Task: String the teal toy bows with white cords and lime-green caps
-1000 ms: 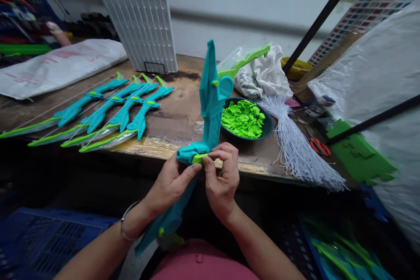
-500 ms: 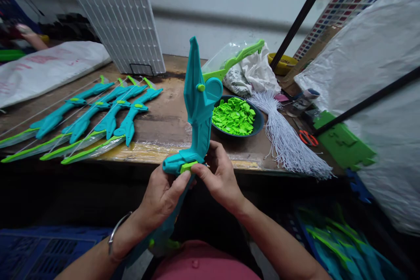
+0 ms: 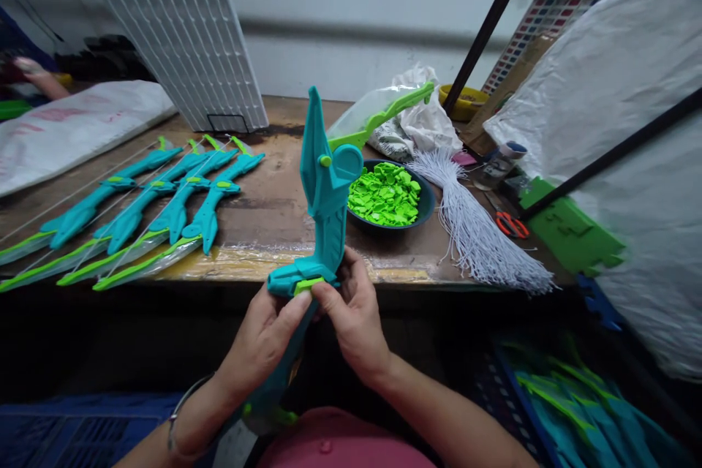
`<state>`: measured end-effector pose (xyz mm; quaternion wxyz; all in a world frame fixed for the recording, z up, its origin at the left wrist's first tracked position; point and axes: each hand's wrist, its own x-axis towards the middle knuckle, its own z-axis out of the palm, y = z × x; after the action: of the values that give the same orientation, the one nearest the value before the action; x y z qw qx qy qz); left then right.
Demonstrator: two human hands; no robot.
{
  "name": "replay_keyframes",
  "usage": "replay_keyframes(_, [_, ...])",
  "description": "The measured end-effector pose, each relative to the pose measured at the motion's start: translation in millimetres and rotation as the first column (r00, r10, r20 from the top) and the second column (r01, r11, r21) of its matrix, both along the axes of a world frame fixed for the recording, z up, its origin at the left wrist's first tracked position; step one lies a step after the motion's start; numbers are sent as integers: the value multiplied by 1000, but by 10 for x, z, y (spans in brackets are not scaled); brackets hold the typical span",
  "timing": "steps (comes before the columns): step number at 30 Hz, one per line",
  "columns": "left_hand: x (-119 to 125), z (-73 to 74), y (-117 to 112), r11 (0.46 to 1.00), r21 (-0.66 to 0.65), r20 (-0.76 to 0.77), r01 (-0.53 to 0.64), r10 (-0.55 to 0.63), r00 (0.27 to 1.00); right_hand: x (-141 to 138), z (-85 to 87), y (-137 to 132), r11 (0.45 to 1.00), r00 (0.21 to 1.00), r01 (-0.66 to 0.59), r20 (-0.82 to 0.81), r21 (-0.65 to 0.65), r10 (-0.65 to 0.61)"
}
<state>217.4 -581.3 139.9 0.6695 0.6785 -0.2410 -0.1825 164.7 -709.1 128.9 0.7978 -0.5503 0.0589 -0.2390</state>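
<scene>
A teal and green toy bow (image 3: 329, 197) stands upright in front of me, gripped at its middle by both hands. My left hand (image 3: 268, 333) is closed around its left side, the thumb pressing against a small green plastic piece (image 3: 308, 285) set in the bow's middle. From the other side my right hand (image 3: 356, 314) wraps the bow, its thumb tip at the right end of that piece. The fingers behind the bow are partly hidden. A green limb with clear film (image 3: 378, 119) sticks out at the bow's upper right.
Several teal bows (image 3: 205, 216) with strings lie on the workbench (image 3: 268, 212) at left. Behind my hands are a bowl (image 3: 429, 206) of green pieces, white cords (image 3: 466, 227) and orange-handled scissors (image 3: 511, 224). A crate (image 3: 526, 409) of bows stands low right. Another person's arm (image 3: 47, 80) shows far left.
The bow and both hands sit slightly lower and further left in view. The right thumb has shifted a little against the green piece; both hands keep their hold.
</scene>
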Motion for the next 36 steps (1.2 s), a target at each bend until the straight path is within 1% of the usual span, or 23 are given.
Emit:
replay_keyframes(3, [-52, -56, -13, 1000, -26, -4, -14, 14, 1000, -34, -44, 95, 995, 999, 15, 27, 103, -18])
replay_keyframes(6, [-81, -73, -20, 999, -17, 77, -49, 51, 996, -51, -48, 98, 992, 1000, -1, 21, 128, -2])
replay_keyframes(8, [-82, -61, -23, 998, -1, 138, -69, 69, 988, -52, -35, 54, 996, 1000, -20, 3, 83, 20])
replay_keyframes(11, [-72, -31, -33, 998, 3, 197, -70, 68, 978, -47, -30, -51, 999, 1000, -23, 15, -48, 24])
replay_keyframes(14, [-68, -8, -52, 999, -6, 217, -53, 53, 975, -50, -52, -156, 979, 999, -16, 32, -204, 23])
replay_keyframes(16, [-70, -5, -64, 998, -5, 237, -70, 69, 969, -57, -63, -199, 966, 999, -16, 23, -257, 23])
replay_keyframes(17, [-71, -5, -68, 996, -5, 249, -86, 85, 965, -60, -63, -209, 968, 1000, -20, 15, -251, 24])
replay_keyframes(19, [-74, -8, -75, 994, -10, 256, -105, 104, 961, -65, -50, -208, 982, 999, -45, 0, -182, 46])
replay_keyframes(22, [-77, -11, -82, 999, -11, 217, -45, 46, 975, -66, -21, -185, 994, 995, -101, 1, -34, 101])
replay_keyframes(24, [-80, -16, -86, 1000, -8, 202, -20, 21, 979, -69, -17, -179, 993, 993, -118, 13, -3, 118])
replay_keyframes(26, [-84, -25, -88, 999, 0, 220, -41, 40, 975, -76, -32, -186, 993, 994, -105, 10, -53, 106])
replay_keyframes(29, [-91, -40, -83, 998, 16, 251, -67, 61, 966, -81, -75, -211, 976, 999, -45, -1, -214, 46])
replay_keyframes(31, [-95, -46, -75, 997, 22, 244, -68, 60, 968, -76, -101, -225, 958, 1000, -11, 3, -287, 12])
replay_keyframes(33, [-94, -51, -63, 997, 21, 235, -69, 62, 970, -66, -119, -231, 954, 1000, -4, 5, -301, 5])
replay_keyframes(36, [-85, -66, -37, 998, 23, 239, -67, 59, 969, -54, -129, -225, 962, 1000, -18, 11, -271, 21])
